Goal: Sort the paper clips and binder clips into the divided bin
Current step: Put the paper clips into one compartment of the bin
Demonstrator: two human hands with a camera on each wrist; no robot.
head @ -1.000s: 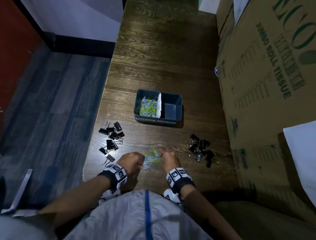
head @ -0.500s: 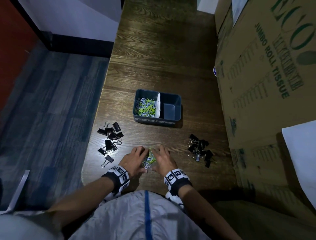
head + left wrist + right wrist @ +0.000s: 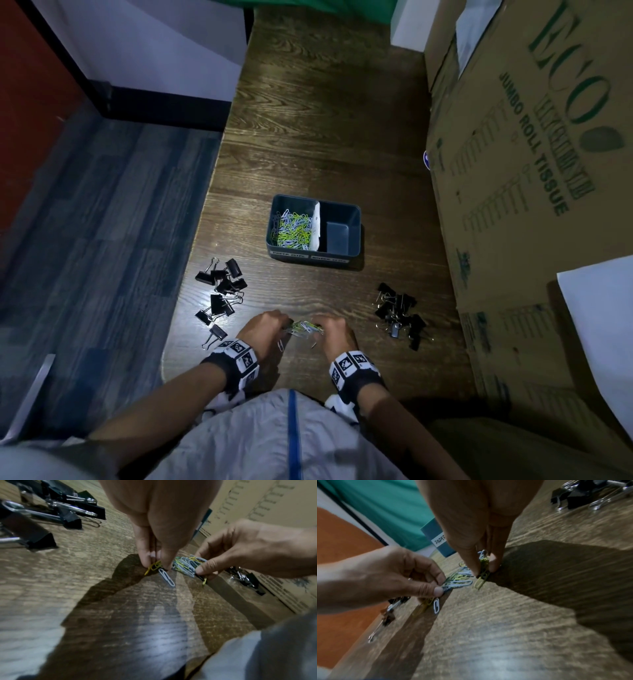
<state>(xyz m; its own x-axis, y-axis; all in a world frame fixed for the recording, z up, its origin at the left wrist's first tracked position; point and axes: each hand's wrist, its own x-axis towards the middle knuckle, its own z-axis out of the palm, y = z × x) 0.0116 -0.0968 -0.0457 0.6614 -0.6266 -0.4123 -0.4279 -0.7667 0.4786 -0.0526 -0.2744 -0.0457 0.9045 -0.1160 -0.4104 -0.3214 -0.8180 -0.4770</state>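
Note:
A small heap of green, blue and white paper clips (image 3: 303,327) lies near the table's front edge, between my two hands. My left hand (image 3: 274,323) pinches a yellow-green and a pale blue clip (image 3: 160,570) at its fingertips. My right hand (image 3: 323,325) pinches a bunch of the clips (image 3: 483,566) from the other side. The dark blue divided bin (image 3: 356,226) stands further back; its left half holds many paper clips (image 3: 293,228) and its right half (image 3: 337,236) looks bare. Black binder clips lie in a left pile (image 3: 222,294) and a right pile (image 3: 399,317).
A white divider card (image 3: 317,224) splits the bin. A loose white clip (image 3: 436,605) lies on the wood below my left hand. Big cardboard boxes (image 3: 531,171) wall in the right side. The table's left edge (image 3: 191,274) drops to a blue floor.
My hands, which lay on either side of the small clip heap, have closed in on it and now pinch clips from both sides.

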